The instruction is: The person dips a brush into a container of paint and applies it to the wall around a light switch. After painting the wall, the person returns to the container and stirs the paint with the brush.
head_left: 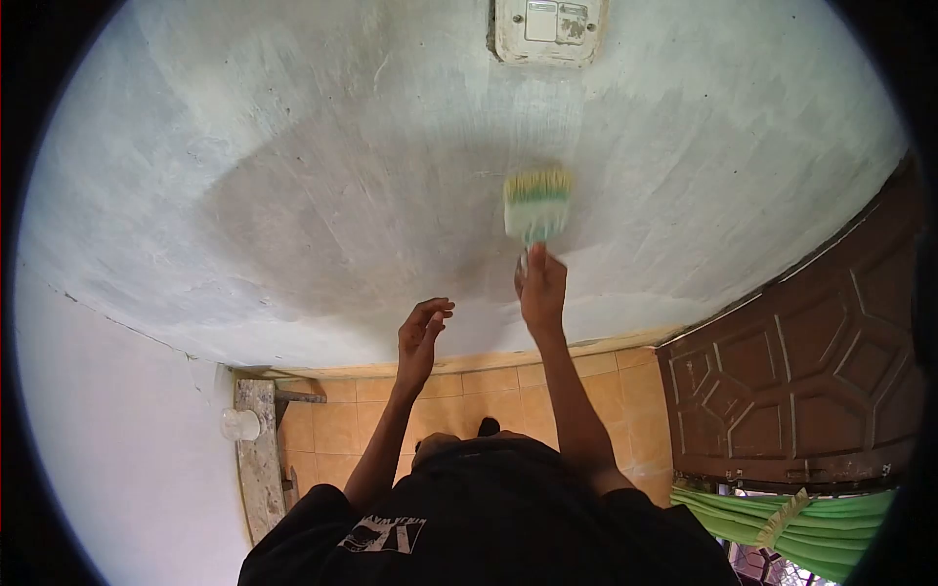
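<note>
My right hand [541, 293] is wrapped round the handle of a wide paintbrush [536, 215], thumb lying along it. The brush has a pale, paint-smeared body and yellow-green bristles that point up, at or close to the grey-white wall [371, 195]; actual contact is hard to make out. Lower and to the left, my left hand [422, 337] hangs in front of the wall, fingers loosely curled with a gap to the thumb, holding nothing. Pale vertical streaks run up the wall above the bristles.
A light switch [552, 29] is fixed high on the wall. On the left, a worn wooden bench [258, 469] carries a clear container [239, 424]. At the right are a brown panelled door [801, 371] and a green curtain [831, 527]. Orange tiles [440, 396] cover the floor.
</note>
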